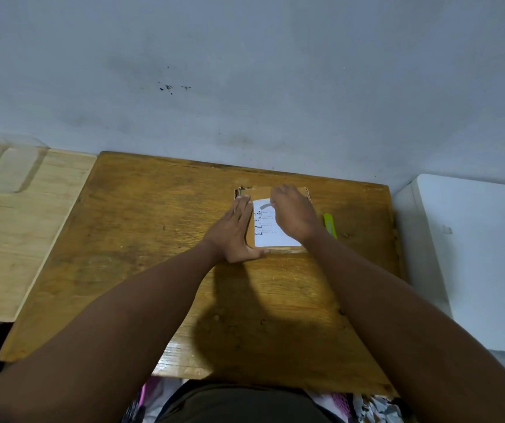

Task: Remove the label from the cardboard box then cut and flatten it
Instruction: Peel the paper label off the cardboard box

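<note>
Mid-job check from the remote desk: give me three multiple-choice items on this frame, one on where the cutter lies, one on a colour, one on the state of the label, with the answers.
1. Where does the cutter lie?
A. On the table, right of the cardboard box
B. On top of the box
C. In the left hand

2. What colour is the cutter?
A. Red
B. Yellow-green
C. Black

3. What is the state of the label?
A. Fully off, lying on the table
B. Mostly stuck on the box, its far corner at the right hand's fingertips
C. Torn in two

Answers: 1 A, it shows just past the right wrist beside the box. 2 B, its body is bright yellow-green. 3 B, the white sheet lies flat on the box while the right hand works its far edge and the left hand presses flat beside it.
</note>
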